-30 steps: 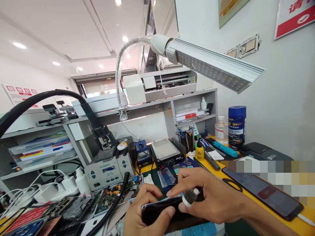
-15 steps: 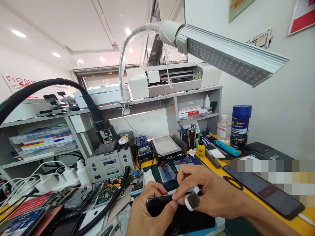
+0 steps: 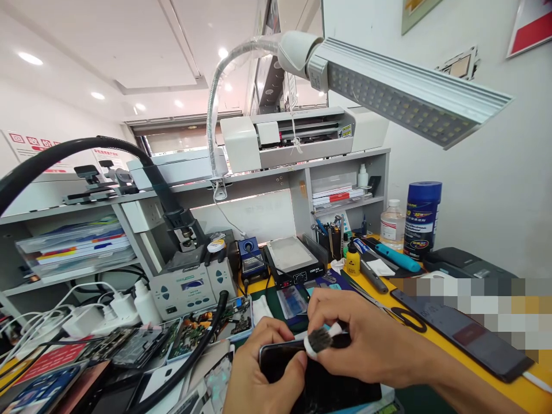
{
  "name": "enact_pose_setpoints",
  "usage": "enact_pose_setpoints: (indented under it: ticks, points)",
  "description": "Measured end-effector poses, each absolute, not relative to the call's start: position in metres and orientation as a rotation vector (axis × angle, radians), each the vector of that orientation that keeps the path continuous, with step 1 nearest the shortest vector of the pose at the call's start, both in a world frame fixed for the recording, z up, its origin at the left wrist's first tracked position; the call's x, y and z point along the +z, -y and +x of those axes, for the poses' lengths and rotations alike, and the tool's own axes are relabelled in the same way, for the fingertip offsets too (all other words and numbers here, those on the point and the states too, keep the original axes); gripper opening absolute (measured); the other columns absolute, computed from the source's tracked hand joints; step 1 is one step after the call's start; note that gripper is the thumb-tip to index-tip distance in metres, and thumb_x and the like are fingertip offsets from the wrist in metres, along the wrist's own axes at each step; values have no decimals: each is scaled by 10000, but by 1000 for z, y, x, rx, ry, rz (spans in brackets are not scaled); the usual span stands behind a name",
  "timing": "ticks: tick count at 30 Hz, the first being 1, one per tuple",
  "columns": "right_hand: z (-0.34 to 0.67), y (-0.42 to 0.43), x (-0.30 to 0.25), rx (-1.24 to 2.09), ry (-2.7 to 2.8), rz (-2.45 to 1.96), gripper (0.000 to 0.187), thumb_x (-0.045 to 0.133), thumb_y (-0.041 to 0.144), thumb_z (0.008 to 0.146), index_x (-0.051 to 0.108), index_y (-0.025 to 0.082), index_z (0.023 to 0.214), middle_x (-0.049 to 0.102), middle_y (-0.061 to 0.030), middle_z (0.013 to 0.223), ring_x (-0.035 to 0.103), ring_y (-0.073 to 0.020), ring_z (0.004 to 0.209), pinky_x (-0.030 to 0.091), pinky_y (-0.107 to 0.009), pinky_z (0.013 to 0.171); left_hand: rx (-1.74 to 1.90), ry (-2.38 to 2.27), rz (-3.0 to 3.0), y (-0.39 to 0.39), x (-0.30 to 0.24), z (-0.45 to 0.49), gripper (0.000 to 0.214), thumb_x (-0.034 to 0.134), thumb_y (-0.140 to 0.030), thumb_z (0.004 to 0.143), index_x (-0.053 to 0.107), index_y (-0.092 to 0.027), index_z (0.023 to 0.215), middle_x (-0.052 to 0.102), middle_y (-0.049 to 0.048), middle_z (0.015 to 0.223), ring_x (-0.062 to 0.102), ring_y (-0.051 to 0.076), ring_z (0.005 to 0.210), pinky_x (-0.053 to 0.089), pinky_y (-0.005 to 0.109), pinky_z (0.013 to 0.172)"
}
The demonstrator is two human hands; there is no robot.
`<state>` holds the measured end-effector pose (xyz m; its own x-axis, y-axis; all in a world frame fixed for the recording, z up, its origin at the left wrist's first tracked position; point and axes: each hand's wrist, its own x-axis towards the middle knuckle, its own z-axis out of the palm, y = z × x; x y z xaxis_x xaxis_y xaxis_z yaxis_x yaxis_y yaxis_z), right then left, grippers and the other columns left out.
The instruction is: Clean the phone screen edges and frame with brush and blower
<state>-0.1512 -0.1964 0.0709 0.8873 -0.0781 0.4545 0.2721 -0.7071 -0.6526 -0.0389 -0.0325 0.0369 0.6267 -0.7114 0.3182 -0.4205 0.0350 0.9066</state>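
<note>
My left hand (image 3: 265, 368) grips the left end of a black-screened phone (image 3: 340, 391), its thumb lying over the glass. Above the phone's upper edge, my right hand (image 3: 362, 339) is closed around a small white-handled brush (image 3: 319, 341) with dark grey bristles. The bristle end points toward me, near my left thumb. Part of the brush handle and the phone's upper edge are hidden by my fingers. Under the phone, a light blue surface shows at the lower right.
Scissors (image 3: 407, 319) and another phone (image 3: 466, 333) lie on the right. Behind my hands stand a heating plate (image 3: 297, 259) and a yellow bottle (image 3: 352, 260). A tray of circuit boards (image 3: 207, 328) and a black hose (image 3: 194, 356) are on the left. A lamp (image 3: 409, 92) hangs overhead.
My right hand has turned, and the brush has moved left and slightly up, closer to my left thumb. My left hand stays on the phone.
</note>
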Motion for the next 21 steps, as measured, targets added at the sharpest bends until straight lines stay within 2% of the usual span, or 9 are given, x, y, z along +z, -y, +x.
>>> enact_pose_setpoints:
  ticks: [4,8,11,15,21]
  points:
    - [-151,196,72,-582,122,-2287,139,698,63,723,631,184,741,610,40,797,563,-120,731,398,-230,675,-292,1001,1606,32,34,-37,239,615,-398,840,692,-185,764,592,19,867,547,169,738,385,263,684]
    - [-151,197,74,-542,84,-2305,139,701,84,740,608,186,722,592,45,778,550,-122,727,390,-233,677,-299,1004,1615,32,28,-33,267,622,-421,843,595,-199,697,601,28,884,583,187,775,396,273,698]
    - [-152,201,74,-462,17,-2307,126,720,182,804,619,186,729,580,38,783,544,-132,734,386,-241,667,-310,995,1606,32,26,-30,319,633,-437,840,506,-208,657,594,30,875,581,192,775,382,273,660]
    - [-152,210,76,-323,-71,-2243,227,721,359,875,633,184,761,552,42,770,486,-123,681,351,-242,599,-328,974,1611,31,30,-32,306,636,-437,843,561,-194,673,567,16,853,490,151,682,347,266,627]
    - [-155,222,79,-220,-84,-2227,336,697,416,904,584,179,695,479,55,694,415,-111,641,292,-246,564,-354,911,1599,30,35,-34,399,653,-480,849,484,-199,620,545,11,870,444,148,675,334,269,640]
